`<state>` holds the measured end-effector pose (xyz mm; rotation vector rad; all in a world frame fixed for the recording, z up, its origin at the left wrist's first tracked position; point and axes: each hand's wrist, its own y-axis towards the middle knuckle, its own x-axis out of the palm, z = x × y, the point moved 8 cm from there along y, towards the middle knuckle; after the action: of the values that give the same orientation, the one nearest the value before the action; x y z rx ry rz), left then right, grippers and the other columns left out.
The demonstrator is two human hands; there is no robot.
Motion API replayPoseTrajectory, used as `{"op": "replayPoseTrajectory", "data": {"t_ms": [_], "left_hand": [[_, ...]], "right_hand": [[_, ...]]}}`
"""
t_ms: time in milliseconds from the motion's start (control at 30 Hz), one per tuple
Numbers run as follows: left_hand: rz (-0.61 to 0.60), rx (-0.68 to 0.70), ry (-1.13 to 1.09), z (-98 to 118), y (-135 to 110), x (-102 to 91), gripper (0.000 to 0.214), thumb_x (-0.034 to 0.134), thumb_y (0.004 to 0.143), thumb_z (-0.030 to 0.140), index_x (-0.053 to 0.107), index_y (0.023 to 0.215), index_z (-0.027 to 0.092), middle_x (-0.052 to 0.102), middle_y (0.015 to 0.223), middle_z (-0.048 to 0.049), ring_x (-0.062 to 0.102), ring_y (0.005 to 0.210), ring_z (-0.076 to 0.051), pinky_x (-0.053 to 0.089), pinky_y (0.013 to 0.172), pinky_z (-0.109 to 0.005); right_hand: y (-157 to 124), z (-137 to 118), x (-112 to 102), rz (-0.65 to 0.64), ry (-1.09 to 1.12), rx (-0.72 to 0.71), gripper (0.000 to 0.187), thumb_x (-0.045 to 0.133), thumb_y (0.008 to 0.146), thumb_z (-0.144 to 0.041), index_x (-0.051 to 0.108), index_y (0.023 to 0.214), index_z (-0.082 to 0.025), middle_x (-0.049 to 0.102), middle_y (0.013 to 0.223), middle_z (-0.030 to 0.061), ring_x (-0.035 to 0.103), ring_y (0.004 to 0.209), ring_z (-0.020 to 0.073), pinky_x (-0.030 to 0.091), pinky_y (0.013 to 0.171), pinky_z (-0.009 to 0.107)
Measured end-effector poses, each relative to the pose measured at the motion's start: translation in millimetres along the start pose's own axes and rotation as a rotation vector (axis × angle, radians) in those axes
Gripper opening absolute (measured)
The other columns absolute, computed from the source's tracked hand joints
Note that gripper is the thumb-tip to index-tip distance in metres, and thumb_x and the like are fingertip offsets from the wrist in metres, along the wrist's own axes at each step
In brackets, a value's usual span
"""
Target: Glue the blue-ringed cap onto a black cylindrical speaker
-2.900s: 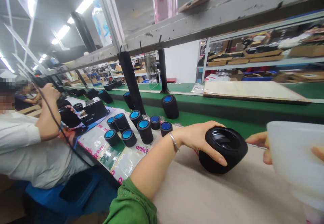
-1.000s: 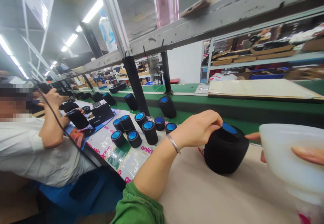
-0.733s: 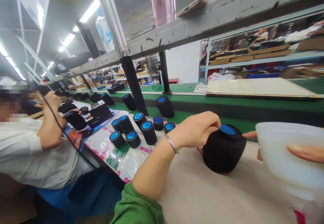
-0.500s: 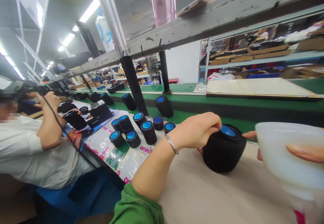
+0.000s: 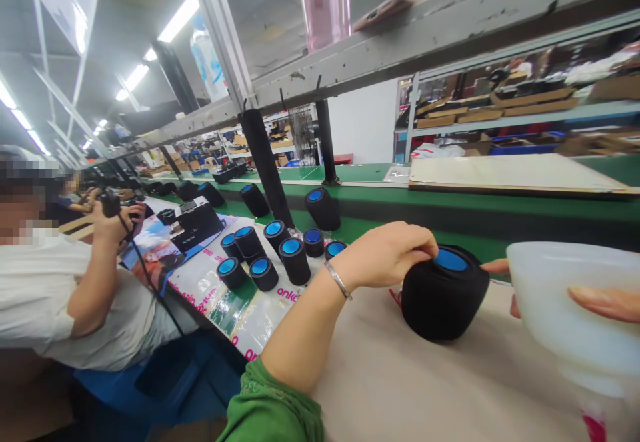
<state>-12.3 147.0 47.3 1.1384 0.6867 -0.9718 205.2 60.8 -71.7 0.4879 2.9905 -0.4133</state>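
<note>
A large black fabric-covered cylinder, like a small speaker [image 5: 444, 302], with a blue disc on its top, stands tilted on the beige work surface. My left hand [image 5: 387, 255], with a bracelet at the wrist, has its fingertips pinched on the left of the top rim. At the right edge, my right hand [image 5: 603, 302] is wrapped round a milky-white bowl [image 5: 560, 289] with a narrower foot. One finger of that hand reaches toward the speaker's right rim; I cannot tell whether it touches. The bowl hides the rest of that hand.
Several smaller black cylinders [image 5: 293, 262] with blue tops stand left of my forearm on printed plastic sheeting [image 5: 270, 315]. Behind runs a green conveyor [image 5: 370, 219] with more cylinders. A metal shelf beam [image 5: 425, 42] crosses above. A co-worker [image 5: 85, 295] sits at the left.
My hands, the speaker and the bowl have hardly moved. At the left, the co-worker's hands have risen and shifted left, along with the dark item they hold.
</note>
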Motion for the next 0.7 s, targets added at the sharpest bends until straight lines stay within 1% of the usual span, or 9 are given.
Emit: {"op": "replayPoseTrajectory", "data": {"t_ms": [100, 200, 333, 467, 533, 633, 700], "left_hand": [[0.044, -0.053, -0.016, -4.6, -2.6, -6.4, 0.017, 0.042, 0.091, 0.012, 0.058, 0.095, 0.017, 0.065, 0.098, -0.0031, 0.054, 0.093, -0.015, 0.045, 0.086, -0.027], [0.081, -0.064, -0.045, -5.2, -5.5, -12.4, 0.023, 0.040, 0.088, 0.006, 0.057, 0.099, 0.016, 0.066, 0.102, -0.0026, 0.055, 0.096, -0.014, 0.045, 0.088, -0.027], [0.042, -0.040, -0.077, 0.2, -6.5, -11.5, 0.029, 0.040, 0.084, 0.001, 0.058, 0.100, 0.017, 0.068, 0.103, 0.0002, 0.055, 0.099, -0.014, 0.044, 0.091, -0.026], [-0.017, -0.040, -0.150, 4.2, -4.7, -6.1, 0.029, 0.040, 0.083, -0.001, 0.060, 0.094, 0.017, 0.069, 0.098, -0.0009, 0.057, 0.100, -0.013, 0.046, 0.091, -0.025], [-0.013, -0.062, -0.207, 2.8, -4.2, -5.7, 0.027, 0.041, 0.083, 0.001, 0.059, 0.095, 0.017, 0.069, 0.098, -0.0018, 0.059, 0.100, -0.013, 0.046, 0.093, -0.026], [-0.031, -0.110, -0.313, -1.6, -4.7, -3.3, 0.021, 0.045, 0.086, 0.008, 0.057, 0.101, 0.016, 0.069, 0.100, -0.0047, 0.062, 0.099, -0.013, 0.047, 0.093, -0.028], [-0.059, -0.125, -0.396, -2.8, -5.7, -0.5, 0.018, 0.049, 0.088, 0.016, 0.056, 0.105, 0.016, 0.069, 0.101, -0.0068, 0.063, 0.100, -0.015, 0.049, 0.090, -0.028]], "right_hand": [[-0.9, 1.4, 3.0, -0.017, 0.000, 0.035, 0.123, 0.074, 0.029, -0.049, 0.040, 0.143, -0.017, 0.043, 0.107, 0.0163, 0.046, 0.086, 0.0388, 0.044, 0.059, 0.049], [-2.2, 2.2, 5.9, -0.030, 0.013, 0.046, 0.128, 0.074, 0.030, -0.049, 0.033, 0.147, -0.017, 0.043, 0.106, 0.0168, 0.046, 0.088, 0.0388, 0.045, 0.063, 0.049], [-3.9, 5.6, 4.1, -0.024, 0.005, 0.057, 0.128, 0.074, 0.031, -0.049, 0.031, 0.148, -0.019, 0.043, 0.108, 0.0165, 0.046, 0.089, 0.0386, 0.045, 0.064, 0.048], [-3.8, 8.1, 2.7, -0.055, 0.004, 0.047, 0.126, 0.074, 0.033, -0.053, 0.032, 0.147, -0.021, 0.043, 0.108, 0.0160, 0.047, 0.086, 0.0366, 0.046, 0.059, 0.044], [-3.2, 7.6, 2.0, -0.064, -0.001, 0.029, 0.124, 0.074, 0.034, -0.054, 0.033, 0.147, -0.021, 0.043, 0.107, 0.0159, 0.048, 0.084, 0.0360, 0.045, 0.056, 0.042], [-2.1, 5.0, 3.3, -0.082, -0.006, 0.003, 0.118, 0.074, 0.037, -0.054, 0.036, 0.144, -0.020, 0.043, 0.108, 0.0155, 0.048, 0.084, 0.0350, 0.046, 0.058, 0.042], [-0.8, 4.8, 0.9, -0.042, -0.021, 0.014, 0.116, 0.074, 0.034, -0.052, 0.040, 0.140, -0.018, 0.043, 0.107, 0.0158, 0.048, 0.082, 0.0352, 0.045, 0.056, 0.043]]}}
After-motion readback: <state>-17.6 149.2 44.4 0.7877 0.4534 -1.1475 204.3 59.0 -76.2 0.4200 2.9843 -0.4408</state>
